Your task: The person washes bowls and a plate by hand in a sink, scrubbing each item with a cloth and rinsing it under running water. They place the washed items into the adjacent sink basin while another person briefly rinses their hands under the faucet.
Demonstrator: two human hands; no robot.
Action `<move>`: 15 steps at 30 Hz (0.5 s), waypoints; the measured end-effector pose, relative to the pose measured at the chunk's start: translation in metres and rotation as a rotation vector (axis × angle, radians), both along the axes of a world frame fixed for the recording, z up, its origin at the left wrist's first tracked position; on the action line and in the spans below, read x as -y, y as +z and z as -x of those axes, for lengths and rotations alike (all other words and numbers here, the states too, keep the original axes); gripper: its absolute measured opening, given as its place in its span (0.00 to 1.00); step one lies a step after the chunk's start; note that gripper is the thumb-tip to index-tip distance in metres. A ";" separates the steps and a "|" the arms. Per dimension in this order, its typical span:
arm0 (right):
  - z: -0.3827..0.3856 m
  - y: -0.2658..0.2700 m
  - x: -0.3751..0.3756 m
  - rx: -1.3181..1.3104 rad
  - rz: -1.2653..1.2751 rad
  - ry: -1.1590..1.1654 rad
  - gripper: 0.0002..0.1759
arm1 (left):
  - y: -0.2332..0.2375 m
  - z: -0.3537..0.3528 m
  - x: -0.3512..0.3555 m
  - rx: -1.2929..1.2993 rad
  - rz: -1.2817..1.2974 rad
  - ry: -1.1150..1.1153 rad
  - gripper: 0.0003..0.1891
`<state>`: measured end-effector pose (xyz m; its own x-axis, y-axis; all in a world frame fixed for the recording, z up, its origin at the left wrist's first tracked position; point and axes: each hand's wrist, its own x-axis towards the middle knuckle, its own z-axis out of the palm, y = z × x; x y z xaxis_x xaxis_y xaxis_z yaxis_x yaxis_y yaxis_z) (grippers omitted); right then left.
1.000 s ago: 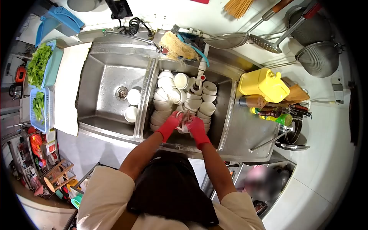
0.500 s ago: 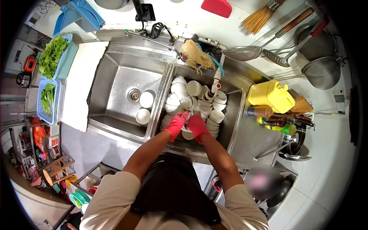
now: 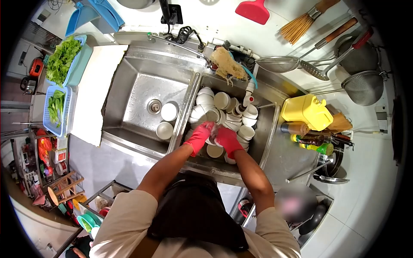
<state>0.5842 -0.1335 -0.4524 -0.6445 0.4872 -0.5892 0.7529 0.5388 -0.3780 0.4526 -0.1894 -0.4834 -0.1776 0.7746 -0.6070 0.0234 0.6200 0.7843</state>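
Both my hands wear pinkish-red rubber gloves and meet over the right sink basin point(image 3: 267, 142). My left hand point(image 3: 201, 136) is curled round the edge of a white bowl point(image 3: 210, 141), which is mostly hidden between the gloves. My right hand point(image 3: 228, 139) is closed against it from the other side, fingertips touching the left ones. A small greyish patch shows between the fingertips; I cannot tell what it is. Around and beneath the hands lie heaped white bowls point(image 3: 222, 100), some stacked, some tilted. Another round white bowl point(image 3: 214, 150) sits just below my hands.
Two white bowls point(image 3: 169, 112) stand in the left basin point(image 3: 142, 94) by its drain. A faucet point(image 3: 180, 46) spans the back edge. Right of the sink are a yellow jug point(image 3: 304, 112) and bottles. Baskets of leafy greens point(image 3: 63, 62) stand left, beside a white board point(image 3: 92, 94).
The whole view has shifted slightly, so the sinks appear farther right. My hands have drawn closer together at the fingertips, and the round bowl below them shows more.
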 end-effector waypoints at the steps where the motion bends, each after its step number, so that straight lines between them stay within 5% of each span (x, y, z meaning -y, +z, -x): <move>1: -0.001 0.009 0.000 -0.004 -0.126 -0.291 0.16 | 0.000 0.001 0.002 -0.075 0.054 0.046 0.20; 2: -0.001 0.013 0.001 -0.010 -0.251 -0.578 0.17 | -0.001 0.004 0.003 0.054 0.021 0.051 0.20; 3: -0.007 0.005 0.000 -0.006 -0.249 -0.573 0.17 | -0.002 0.009 0.005 0.057 0.023 0.057 0.20; 5: -0.018 -0.013 -0.001 -0.758 0.169 -0.789 0.16 | -0.005 0.017 0.008 0.234 0.109 -0.051 0.20; 7: -0.016 -0.014 -0.001 -0.841 0.259 -0.748 0.16 | -0.007 0.016 0.002 0.218 0.135 -0.007 0.19; 9: -0.015 -0.006 -0.001 -0.993 0.441 -0.664 0.20 | -0.018 0.014 0.000 -0.026 0.029 -0.195 0.19; 10: -0.016 -0.012 -0.011 -0.908 -0.319 -0.002 0.20 | -0.020 0.007 -0.005 -0.011 -0.036 -0.040 0.18; 11: -0.021 -0.017 -0.012 -0.909 -0.322 -0.004 0.20 | -0.023 0.008 -0.007 -0.012 -0.038 -0.043 0.18; 13: -0.026 -0.021 -0.010 -0.856 0.308 -0.478 0.22 | -0.023 0.011 -0.008 -0.038 0.034 -0.033 0.16; 15: -0.016 -0.003 -0.006 -0.974 0.387 -0.561 0.23 | -0.055 0.011 -0.011 -0.080 0.045 -0.075 0.15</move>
